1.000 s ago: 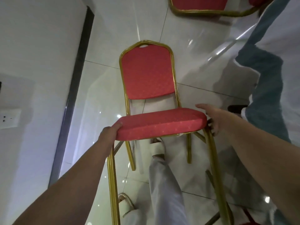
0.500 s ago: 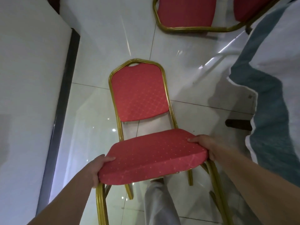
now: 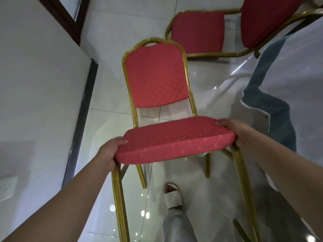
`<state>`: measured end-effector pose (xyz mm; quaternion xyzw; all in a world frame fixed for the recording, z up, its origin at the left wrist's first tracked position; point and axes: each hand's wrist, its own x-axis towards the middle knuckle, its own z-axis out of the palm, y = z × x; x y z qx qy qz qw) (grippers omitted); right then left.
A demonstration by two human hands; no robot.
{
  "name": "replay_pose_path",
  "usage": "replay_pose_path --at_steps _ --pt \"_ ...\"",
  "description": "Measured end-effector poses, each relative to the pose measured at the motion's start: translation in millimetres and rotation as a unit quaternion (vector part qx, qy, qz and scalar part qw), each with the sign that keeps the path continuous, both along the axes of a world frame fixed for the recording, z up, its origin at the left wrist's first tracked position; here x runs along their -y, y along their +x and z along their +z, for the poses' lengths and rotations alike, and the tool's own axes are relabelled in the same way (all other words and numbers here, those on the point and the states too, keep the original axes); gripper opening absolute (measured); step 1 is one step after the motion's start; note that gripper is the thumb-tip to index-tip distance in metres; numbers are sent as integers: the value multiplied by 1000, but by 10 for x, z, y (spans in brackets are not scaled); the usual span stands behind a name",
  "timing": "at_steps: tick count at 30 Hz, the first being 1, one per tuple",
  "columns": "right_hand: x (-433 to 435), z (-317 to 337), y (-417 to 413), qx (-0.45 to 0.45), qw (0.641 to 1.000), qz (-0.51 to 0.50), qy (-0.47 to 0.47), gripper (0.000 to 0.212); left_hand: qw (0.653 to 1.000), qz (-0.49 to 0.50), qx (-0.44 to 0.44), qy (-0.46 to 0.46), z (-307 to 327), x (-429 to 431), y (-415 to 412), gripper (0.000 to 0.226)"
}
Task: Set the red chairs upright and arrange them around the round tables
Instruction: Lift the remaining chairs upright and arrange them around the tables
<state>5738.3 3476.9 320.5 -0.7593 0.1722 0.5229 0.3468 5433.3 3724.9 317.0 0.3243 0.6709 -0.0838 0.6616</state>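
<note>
A red chair (image 3: 172,137) with a gold metal frame is held in front of me, lifted above the floor, its backrest pointing away from me. My left hand (image 3: 109,152) grips the left edge of the seat cushion. My right hand (image 3: 236,131) grips the right edge of the seat. A second red chair (image 3: 197,31) lies tipped over on the floor beyond it, its seat (image 3: 265,18) at the upper right. A table draped in a white and teal cloth (image 3: 272,105) stands at the right.
A white wall (image 3: 35,84) runs close on the left with a dark skirting and a door frame (image 3: 70,18). The floor is glossy white tile (image 3: 122,23). My foot in a white slipper (image 3: 173,196) is under the chair.
The chair has risen and moved forward with both hands on its seat. The view has swung so the tipped chair beyond shows more fully.
</note>
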Motion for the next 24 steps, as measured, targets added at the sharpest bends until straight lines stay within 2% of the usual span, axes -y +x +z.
replay_pose_path --at_steps 6,9,11,14,17,21,24 --pt "-194 584 283 65 993 -52 79 34 991 21 83 105 575 -477 391 33" --pt "-44 726 133 113 980 -97 135 35 980 22 126 151 771 -424 312 29" --pt "160 698 -62 133 977 -97 136 34 978 -1 140 155 775 -236 151 27" --pt "522 518 -445 156 979 -102 87 48 977 -54 131 159 636 164 -201 23" --pt "898 420 -813 188 977 -91 42 51 969 -115 134 172 498 494 -549 20" --pt "1229 452 -1356 233 971 26 -55 55 949 -227 123 182 446 848 -969 22" --pt "1307 609 -1935 242 951 125 -149 58 921 -344 105 148 515 1136 -1383 47"
